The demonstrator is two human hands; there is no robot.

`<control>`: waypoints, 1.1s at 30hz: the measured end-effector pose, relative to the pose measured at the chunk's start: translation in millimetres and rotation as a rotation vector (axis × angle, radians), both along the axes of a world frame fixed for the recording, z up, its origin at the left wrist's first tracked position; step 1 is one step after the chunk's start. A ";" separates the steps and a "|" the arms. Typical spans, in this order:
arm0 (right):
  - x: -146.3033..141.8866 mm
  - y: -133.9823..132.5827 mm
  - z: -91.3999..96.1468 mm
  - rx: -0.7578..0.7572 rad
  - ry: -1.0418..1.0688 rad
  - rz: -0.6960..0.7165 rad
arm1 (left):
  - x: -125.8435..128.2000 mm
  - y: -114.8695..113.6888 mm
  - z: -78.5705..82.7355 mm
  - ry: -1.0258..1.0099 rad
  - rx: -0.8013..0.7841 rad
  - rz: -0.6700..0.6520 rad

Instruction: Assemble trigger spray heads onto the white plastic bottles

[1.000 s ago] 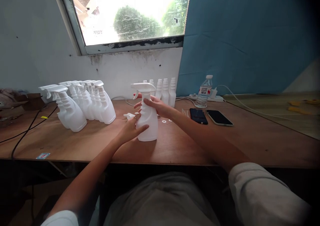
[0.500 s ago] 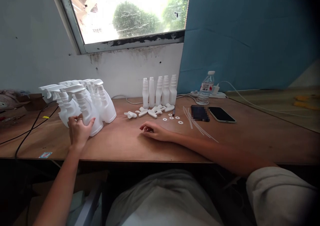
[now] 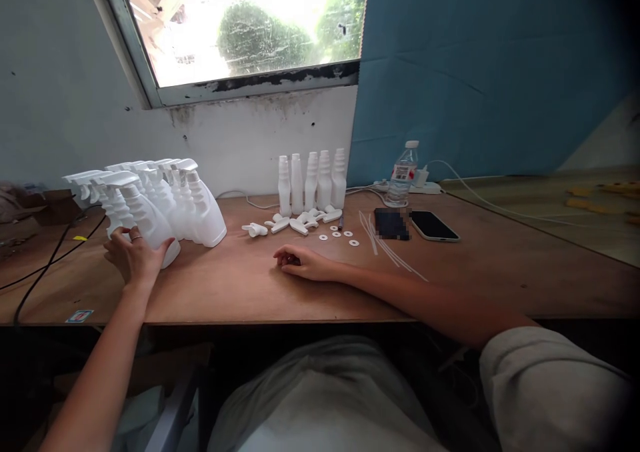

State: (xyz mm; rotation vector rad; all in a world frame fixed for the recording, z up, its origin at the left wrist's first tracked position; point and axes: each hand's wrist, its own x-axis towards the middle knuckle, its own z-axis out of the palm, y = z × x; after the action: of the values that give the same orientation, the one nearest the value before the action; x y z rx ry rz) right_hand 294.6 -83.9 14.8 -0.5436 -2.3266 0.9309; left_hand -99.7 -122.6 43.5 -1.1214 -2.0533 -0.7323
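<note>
My left hand (image 3: 131, 257) clasps the upright front spray bottle (image 3: 150, 220), just beyond my fingers; my right hand (image 3: 305, 264) lies loosely clenched, well off to the right.

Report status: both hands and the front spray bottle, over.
Left hand gripping front spray bottle, against the row. Right hand curled on table. Loose washers beyond it.

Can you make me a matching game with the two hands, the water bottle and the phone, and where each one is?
Things:
1. left hand
2. right hand
3. water bottle
4. phone

Places:
a. lying flat with a dark screen
b. standing by the blue wall
c. holding a white spray bottle
d. resting on the table, near the white rings

Pairs: 1-c, 2-d, 3-b, 4-a
</note>
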 end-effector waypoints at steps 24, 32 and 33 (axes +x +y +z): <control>94.7 79.5 30.7 0.481 -0.618 -0.394 | 147.2 93.3 20.6 0.329 -0.592 -1.121; 101.6 83.4 28.1 0.429 -0.551 -0.295 | 141.7 93.7 7.7 -0.007 -0.694 -1.167; 100.2 83.4 27.2 0.431 -0.543 -0.286 | 142.5 90.1 8.9 -0.021 -0.680 -1.193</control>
State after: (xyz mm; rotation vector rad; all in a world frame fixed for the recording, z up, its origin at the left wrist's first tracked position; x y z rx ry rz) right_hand 394.8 -0.4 42.0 -0.9989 -2.7081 0.1369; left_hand 42.8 -32.5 52.4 -2.7986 -1.4925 -0.5167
